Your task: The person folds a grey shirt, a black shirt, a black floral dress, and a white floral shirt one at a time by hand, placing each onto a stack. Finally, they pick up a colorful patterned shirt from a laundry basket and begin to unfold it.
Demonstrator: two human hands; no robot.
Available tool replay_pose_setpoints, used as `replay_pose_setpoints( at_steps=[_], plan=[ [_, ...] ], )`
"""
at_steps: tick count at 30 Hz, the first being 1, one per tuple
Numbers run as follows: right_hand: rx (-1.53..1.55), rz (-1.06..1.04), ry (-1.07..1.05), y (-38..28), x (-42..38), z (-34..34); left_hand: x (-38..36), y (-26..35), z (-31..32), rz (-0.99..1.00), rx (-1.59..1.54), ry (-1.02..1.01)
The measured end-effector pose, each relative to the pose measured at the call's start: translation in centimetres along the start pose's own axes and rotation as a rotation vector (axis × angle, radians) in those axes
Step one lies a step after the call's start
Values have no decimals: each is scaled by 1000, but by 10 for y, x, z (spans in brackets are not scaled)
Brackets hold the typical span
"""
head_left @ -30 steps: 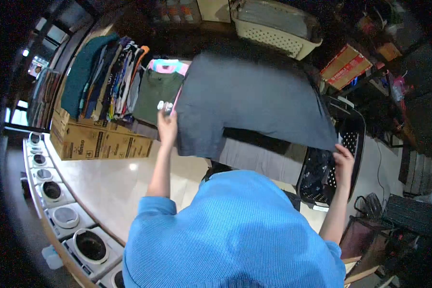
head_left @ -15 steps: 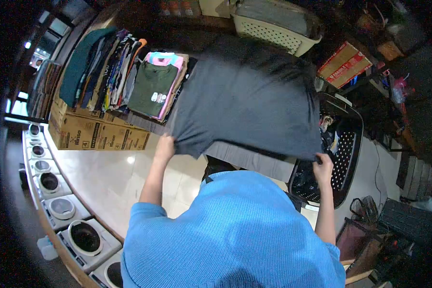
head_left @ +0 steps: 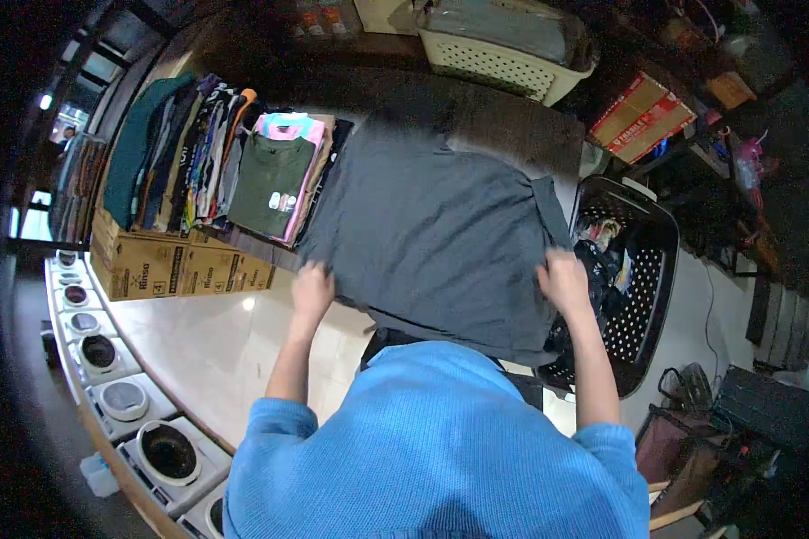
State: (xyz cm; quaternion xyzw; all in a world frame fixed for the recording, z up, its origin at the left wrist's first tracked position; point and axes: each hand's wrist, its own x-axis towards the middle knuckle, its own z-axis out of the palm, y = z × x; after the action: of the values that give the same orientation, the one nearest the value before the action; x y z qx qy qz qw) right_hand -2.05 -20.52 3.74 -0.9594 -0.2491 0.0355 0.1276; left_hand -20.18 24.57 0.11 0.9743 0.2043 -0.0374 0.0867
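Note:
A dark grey T-shirt (head_left: 431, 234) lies spread over the table in front of me, with creases across its middle and its near edge hanging over the table's front. My left hand (head_left: 313, 289) is closed on the shirt's left edge, close to the table's front side. At the right edge, beside a folded strip of the cloth, my right hand (head_left: 564, 280) has its fingers curled onto the fabric. Both hands are slightly blurred, and the fingertips are partly hidden.
Left of the shirt stand a folded green T-shirt (head_left: 270, 184) on a pile and a row of folded clothes (head_left: 184, 153). A black laundry basket (head_left: 652, 296) holds clothes at the right. Behind is a cream basket (head_left: 485, 65). Washing machines (head_left: 121, 402) line the left.
The T-shirt has come down and towards me, baring the table behind it. My right hand has moved left and slightly up; my left hand is a little lower.

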Motion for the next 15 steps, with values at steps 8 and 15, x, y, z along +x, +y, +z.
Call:
replay_pose_setpoints(
  at_steps=[8,15],
  plan=[
    [-413,5,-42,39,167,46,130,55,14,45,-6,-154],
    [1186,798,-109,136,174,-17,151,43,10,69,43,-316]
  ],
)
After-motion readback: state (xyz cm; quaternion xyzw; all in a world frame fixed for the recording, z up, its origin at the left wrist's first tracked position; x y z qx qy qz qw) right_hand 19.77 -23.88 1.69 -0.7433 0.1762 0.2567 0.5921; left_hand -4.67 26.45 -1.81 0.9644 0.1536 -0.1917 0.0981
